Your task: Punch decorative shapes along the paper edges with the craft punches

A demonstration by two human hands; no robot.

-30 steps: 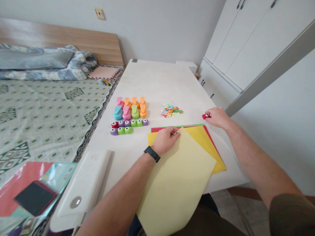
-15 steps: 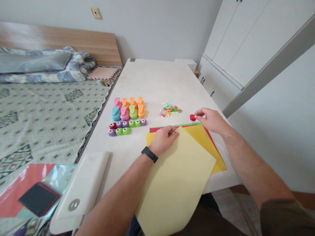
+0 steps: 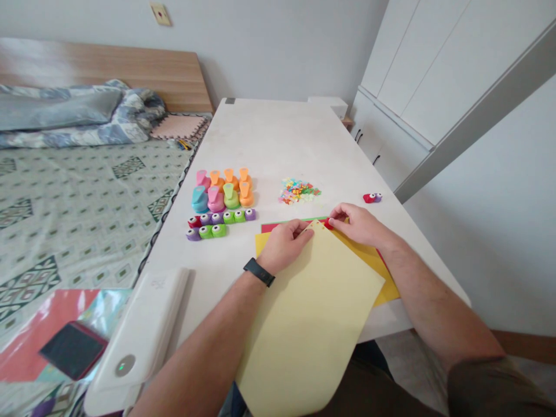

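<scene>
Being pinched between the fingertips of the right hand (image 3: 358,225), a small red piece (image 3: 328,223) is now seen at the top corner of a pale yellow sheet (image 3: 310,313), having been carried in from the right; whether it is a punch or a scrap of paper cannot be told. The same corner is covered from the other side by the left hand (image 3: 284,246), its fingers curled on the paper, though whether the sheet is gripped or only pressed cannot be told. The gap between the hands has been closed. The sheet is laid over a deeper yellow sheet (image 3: 384,292) and a red sheet (image 3: 278,227) on a white table (image 3: 278,133). A small red-and-purple craft punch (image 3: 372,198) is now exposed on the table to the right. Rows of coloured craft punches (image 3: 221,197) are set out to the left, beside a heap of cut paper shapes (image 3: 298,191).
</scene>
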